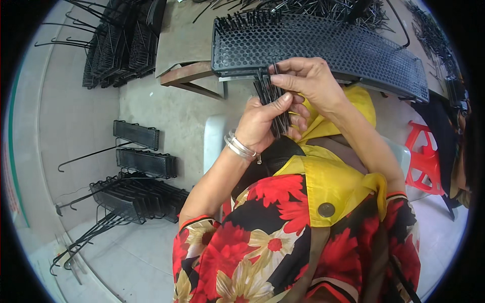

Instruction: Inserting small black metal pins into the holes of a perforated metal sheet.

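Observation:
My left hand point(258, 122), with silvery bangles at the wrist, is closed round a bundle of thin black rods point(263, 91). Their upper ends stick out past the thumb, and the lower ends show below the fingers. Over the top of the bundle, my right hand point(316, 85) pinches one black rod point(276, 68) between thumb and forefinger. Just beyond both hands lies a long black tray point(313, 48) with a grid of round holes. Rows of short black rods point(247, 21) stand upright in its far left end; the rest of its visible grid has none standing in it.
Loose black rods point(348, 14) are heaped behind the tray on the table point(184, 38). Black racks with long hooks are stacked at upper left point(121, 45) and on the floor at left point(139, 199). A red plastic stool point(423, 159) stands at right.

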A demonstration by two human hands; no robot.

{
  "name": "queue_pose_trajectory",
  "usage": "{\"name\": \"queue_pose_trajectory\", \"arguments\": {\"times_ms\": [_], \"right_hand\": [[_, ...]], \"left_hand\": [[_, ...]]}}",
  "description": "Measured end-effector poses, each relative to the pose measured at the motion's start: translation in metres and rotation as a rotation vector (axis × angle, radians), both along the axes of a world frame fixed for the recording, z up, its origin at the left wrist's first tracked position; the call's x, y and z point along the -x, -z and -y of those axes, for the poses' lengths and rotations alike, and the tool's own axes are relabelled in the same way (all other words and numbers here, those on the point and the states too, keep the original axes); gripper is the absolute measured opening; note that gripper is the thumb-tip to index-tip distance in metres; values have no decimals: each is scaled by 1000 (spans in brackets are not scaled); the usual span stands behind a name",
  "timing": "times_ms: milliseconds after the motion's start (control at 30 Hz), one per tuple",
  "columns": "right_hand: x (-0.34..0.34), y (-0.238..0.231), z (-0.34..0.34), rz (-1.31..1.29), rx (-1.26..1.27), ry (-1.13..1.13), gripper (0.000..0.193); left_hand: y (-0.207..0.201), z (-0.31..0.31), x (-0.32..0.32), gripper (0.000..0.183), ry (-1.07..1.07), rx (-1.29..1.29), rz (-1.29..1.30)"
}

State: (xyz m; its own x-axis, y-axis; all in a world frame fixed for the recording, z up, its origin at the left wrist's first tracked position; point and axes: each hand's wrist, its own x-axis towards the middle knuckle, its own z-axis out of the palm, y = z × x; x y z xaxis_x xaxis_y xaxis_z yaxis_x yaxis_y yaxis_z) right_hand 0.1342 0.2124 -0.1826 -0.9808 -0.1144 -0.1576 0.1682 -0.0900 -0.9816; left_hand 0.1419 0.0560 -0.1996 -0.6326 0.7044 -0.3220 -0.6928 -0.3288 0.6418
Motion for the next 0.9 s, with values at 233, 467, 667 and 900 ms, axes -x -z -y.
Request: {"name": "queue_pose_trajectory", "arguments": {"times_ms": [233, 467, 667, 900], "right_hand": [[10, 11, -14, 115, 243, -44, 7], [46, 0, -47, -29, 580, 98, 13], [81, 28, -44, -103, 372, 331, 12], [84, 13, -22, -308, 281, 399, 11]], "left_hand": [[-11, 8, 3, 33, 9, 184, -9], [-18, 42, 27, 28, -426, 537, -407], [19, 69, 64, 20, -613, 716, -341], [18, 50, 52, 22, -693, 667, -378]]}}
